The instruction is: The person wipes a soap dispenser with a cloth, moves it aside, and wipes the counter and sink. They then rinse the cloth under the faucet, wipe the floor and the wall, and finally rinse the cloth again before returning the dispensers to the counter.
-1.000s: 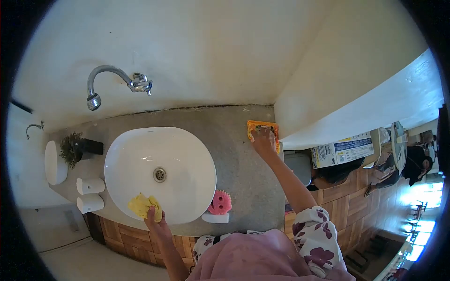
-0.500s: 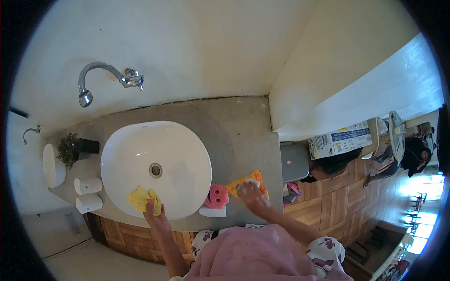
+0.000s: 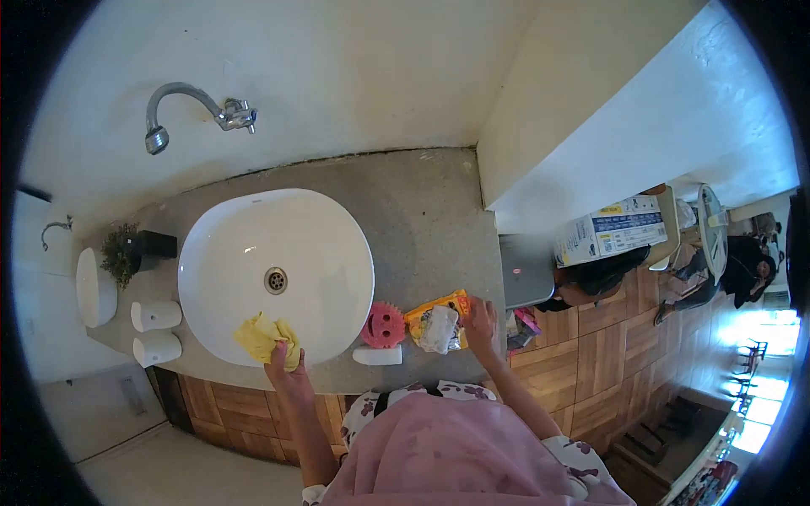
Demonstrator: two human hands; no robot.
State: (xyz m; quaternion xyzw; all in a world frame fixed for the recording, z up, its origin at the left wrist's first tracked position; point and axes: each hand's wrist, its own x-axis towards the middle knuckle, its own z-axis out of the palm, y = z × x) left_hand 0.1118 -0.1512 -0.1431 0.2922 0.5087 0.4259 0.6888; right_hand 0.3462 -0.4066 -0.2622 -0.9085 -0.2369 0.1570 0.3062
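Note:
My left hand (image 3: 291, 375) is closed round a crumpled yellow cloth (image 3: 261, 337) at the front rim of the white sink basin (image 3: 337, 253). On the counter to the right lies an orange packet (image 3: 460, 305) with a crumpled white bundle (image 3: 437, 331) on top. Beside the packet's right edge is my right hand (image 3: 480, 326), its fingers stretched out and holding nothing. A pink smiley-face sponge (image 3: 383, 325) sits between basin and packet, with a small white piece (image 3: 377, 356) in front of it.
A curved tap (image 3: 186, 88) comes out of the wall above the basin. Two white holders (image 3: 157, 315) and a potted plant (image 3: 156, 246) stand on the left of the grey counter (image 3: 426, 219). Beyond its right end are a printed box (image 3: 620, 228) and a person (image 3: 747, 274).
My right hand has let go of the white bundle, leaving it on the packet, and moved right. My left hand still holds the yellow cloth. The camera view has shifted slightly.

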